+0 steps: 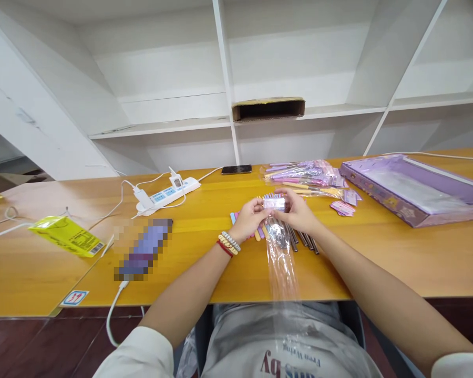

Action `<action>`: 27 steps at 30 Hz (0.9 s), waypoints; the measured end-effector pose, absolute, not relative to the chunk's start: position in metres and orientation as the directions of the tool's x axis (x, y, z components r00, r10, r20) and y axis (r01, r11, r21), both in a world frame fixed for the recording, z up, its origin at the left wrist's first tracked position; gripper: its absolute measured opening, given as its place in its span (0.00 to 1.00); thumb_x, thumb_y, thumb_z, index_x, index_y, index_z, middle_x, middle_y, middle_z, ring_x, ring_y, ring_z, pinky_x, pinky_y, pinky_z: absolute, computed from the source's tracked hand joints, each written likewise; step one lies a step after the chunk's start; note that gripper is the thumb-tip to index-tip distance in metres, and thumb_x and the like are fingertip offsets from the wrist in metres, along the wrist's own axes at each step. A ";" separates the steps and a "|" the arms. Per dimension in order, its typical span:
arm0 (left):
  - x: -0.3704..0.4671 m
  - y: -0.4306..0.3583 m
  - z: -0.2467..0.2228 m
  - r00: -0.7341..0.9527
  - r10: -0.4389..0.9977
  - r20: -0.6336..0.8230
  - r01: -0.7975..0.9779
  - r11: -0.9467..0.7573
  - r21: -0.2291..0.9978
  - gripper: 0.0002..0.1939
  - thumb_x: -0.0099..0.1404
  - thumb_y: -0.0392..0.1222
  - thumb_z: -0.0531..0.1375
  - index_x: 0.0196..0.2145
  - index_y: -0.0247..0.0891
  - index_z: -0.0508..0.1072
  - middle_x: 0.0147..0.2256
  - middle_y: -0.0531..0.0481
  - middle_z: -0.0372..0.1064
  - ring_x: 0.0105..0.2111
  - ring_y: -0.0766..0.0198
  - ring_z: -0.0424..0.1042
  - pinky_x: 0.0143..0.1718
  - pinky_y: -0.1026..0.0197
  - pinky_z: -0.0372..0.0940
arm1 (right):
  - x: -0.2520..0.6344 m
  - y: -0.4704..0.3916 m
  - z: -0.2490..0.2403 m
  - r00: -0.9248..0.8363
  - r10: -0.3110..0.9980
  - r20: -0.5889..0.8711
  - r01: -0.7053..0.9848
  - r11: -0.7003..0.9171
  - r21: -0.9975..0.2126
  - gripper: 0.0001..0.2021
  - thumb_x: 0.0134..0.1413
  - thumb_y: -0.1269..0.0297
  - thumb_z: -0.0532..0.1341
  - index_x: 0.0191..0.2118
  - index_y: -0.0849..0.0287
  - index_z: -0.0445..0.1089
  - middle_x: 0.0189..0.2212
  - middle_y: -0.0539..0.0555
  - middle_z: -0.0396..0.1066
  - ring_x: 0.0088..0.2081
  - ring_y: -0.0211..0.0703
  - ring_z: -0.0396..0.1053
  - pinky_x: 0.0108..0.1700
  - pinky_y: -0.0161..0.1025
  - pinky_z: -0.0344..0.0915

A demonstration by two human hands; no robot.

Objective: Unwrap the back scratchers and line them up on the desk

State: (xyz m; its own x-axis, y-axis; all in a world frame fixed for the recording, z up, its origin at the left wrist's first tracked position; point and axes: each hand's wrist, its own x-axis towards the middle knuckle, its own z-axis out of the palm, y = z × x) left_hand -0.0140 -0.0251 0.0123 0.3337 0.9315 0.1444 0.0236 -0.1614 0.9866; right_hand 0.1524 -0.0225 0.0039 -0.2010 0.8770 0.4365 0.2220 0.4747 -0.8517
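Note:
My left hand [249, 218] and my right hand [298, 211] meet over the table, fingers closed on the top of a long transparent plastic bag [283, 265]. A small pale purple printed card [274, 203] shows between the fingertips; whether it is inside the bag cannot be told. The bag hangs down past the table's front edge toward my lap. Under and around my hands lie several slim sticks with pastel ends [257, 234] and several dark metal-looking rods [311, 243], partly hidden by the hands and bag.
Behind my right hand lie several wrapped pastel sticks [305, 173] and a pile of pink cards [342, 209]. A purple open box [404, 214] stands at right. At left are a power strip [167, 197], a blurred phone [145, 249] and a yellow packet [69, 236]. A dark phone [236, 169] lies behind.

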 end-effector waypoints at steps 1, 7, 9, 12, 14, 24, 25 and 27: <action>-0.014 -0.025 0.011 0.324 0.936 0.142 0.031 -0.160 0.987 0.13 0.56 0.44 0.62 0.36 0.34 0.66 0.24 0.55 0.64 0.18 0.74 0.62 0.17 0.70 0.58 | 0.153 -0.023 0.004 -0.185 0.854 0.486 0.283 0.520 -0.806 0.25 0.44 0.59 0.64 0.48 0.58 0.59 0.30 0.50 0.68 0.25 0.35 0.62 0.26 0.34 0.59; -0.015 -0.027 0.013 0.289 0.951 0.110 0.090 -0.141 0.986 0.22 0.56 0.44 0.61 0.47 0.38 0.60 0.25 0.57 0.64 0.13 0.74 0.59 0.11 0.71 0.53 | 0.156 -0.025 0.011 -0.198 0.748 0.634 0.553 0.619 -0.558 0.11 0.50 0.61 0.59 0.39 0.60 0.67 0.21 0.48 0.64 0.22 0.34 0.59 0.27 0.34 0.56; -0.015 -0.028 0.013 0.300 0.947 0.116 0.087 -0.149 0.985 0.23 0.56 0.43 0.61 0.48 0.38 0.59 0.24 0.58 0.62 0.14 0.74 0.60 0.12 0.71 0.53 | 0.158 -0.025 0.011 -0.192 0.752 0.631 0.560 0.612 -0.558 0.09 0.51 0.61 0.58 0.37 0.60 0.67 0.20 0.48 0.64 0.21 0.33 0.58 0.27 0.33 0.56; -0.014 -0.027 0.011 0.319 0.935 0.154 0.070 -0.185 0.980 0.25 0.56 0.42 0.61 0.49 0.38 0.58 0.24 0.58 0.61 0.17 0.73 0.61 0.16 0.70 0.56 | 0.160 -0.023 0.010 -0.171 0.773 0.611 0.555 0.588 -0.588 0.10 0.53 0.59 0.57 0.35 0.60 0.68 0.18 0.47 0.64 0.20 0.33 0.58 0.26 0.33 0.55; -0.013 -0.026 0.009 0.331 0.921 0.205 0.078 -0.244 0.967 0.24 0.56 0.41 0.60 0.49 0.38 0.57 0.24 0.58 0.60 0.20 0.73 0.61 0.20 0.70 0.58 | 0.160 -0.022 0.009 -0.138 0.799 0.585 0.524 0.560 -0.642 0.11 0.54 0.57 0.56 0.33 0.60 0.68 0.18 0.48 0.64 0.20 0.33 0.57 0.25 0.33 0.54; -0.013 -0.031 0.003 0.387 0.771 0.505 0.298 -0.623 0.723 0.05 0.60 0.38 0.55 0.35 0.38 0.62 0.23 0.58 0.58 0.21 0.73 0.58 0.23 0.68 0.55 | 0.156 -0.017 0.011 -0.041 0.966 0.254 0.107 0.257 -0.960 0.24 0.48 0.41 0.56 0.18 0.58 0.58 0.11 0.46 0.56 0.13 0.32 0.53 0.15 0.33 0.48; -0.013 -0.032 0.003 0.412 0.741 0.530 0.329 -0.663 0.672 0.04 0.60 0.38 0.55 0.34 0.37 0.64 0.24 0.56 0.60 0.22 0.73 0.59 0.25 0.68 0.56 | 0.156 -0.016 0.010 -0.040 0.969 0.242 0.094 0.245 -0.965 0.25 0.48 0.40 0.55 0.18 0.58 0.58 0.11 0.46 0.56 0.12 0.32 0.53 0.14 0.33 0.48; -0.014 -0.034 0.004 0.447 0.702 0.554 0.373 -0.709 0.598 0.07 0.61 0.38 0.54 0.37 0.37 0.68 0.26 0.54 0.63 0.24 0.71 0.60 0.27 0.66 0.57 | 0.156 -0.015 0.009 -0.032 0.971 0.237 0.082 0.239 -0.968 0.27 0.48 0.38 0.53 0.17 0.58 0.57 0.11 0.46 0.56 0.12 0.32 0.53 0.14 0.33 0.49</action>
State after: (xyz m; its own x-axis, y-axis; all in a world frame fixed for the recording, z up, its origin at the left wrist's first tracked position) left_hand -0.0139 -0.0342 0.0041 0.4472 0.7023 0.5538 0.3733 -0.7092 0.5980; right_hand 0.1558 -0.0145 0.0085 -0.0322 0.9711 0.2366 0.0825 0.2385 -0.9676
